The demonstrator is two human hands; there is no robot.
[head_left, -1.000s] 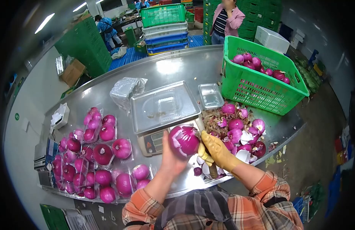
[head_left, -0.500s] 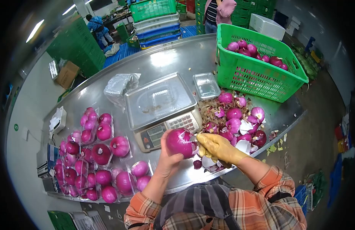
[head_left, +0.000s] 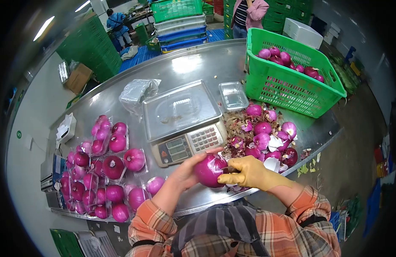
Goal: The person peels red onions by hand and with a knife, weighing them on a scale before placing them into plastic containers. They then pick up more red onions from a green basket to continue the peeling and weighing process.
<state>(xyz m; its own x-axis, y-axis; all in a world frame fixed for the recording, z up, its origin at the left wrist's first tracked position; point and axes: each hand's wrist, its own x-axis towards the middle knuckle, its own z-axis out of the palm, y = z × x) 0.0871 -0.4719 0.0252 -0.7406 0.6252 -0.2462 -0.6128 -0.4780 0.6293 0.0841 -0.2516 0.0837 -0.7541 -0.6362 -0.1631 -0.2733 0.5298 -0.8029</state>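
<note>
Lower now vs a sec ago: the red onion [head_left: 210, 169] has dropped from in front of the scale [head_left: 183, 124] to just above the near edge of the worktop [head_left: 206, 68], turned more on its side. Left hand [head_left: 187, 169], bare, cups the onion from the left, fingers curled round it, thumb up top. Right hand [head_left: 248, 173], in a yellow glove, is closed tight vs the onion's right side, w/ a dark bit at the fingertips; can't tell what it is. Peeled onions + loose skins [head_left: 264, 139] lie in a heap near the right edge, just behind the gloved hand. Green crate [head_left: 292, 96] w/ more onions sits at the far right corner. Wrapped onion packs [head_left: 106, 167] fill the near left corner. Clear tray [head_left: 233, 96] lies btw scale and crate.
</note>
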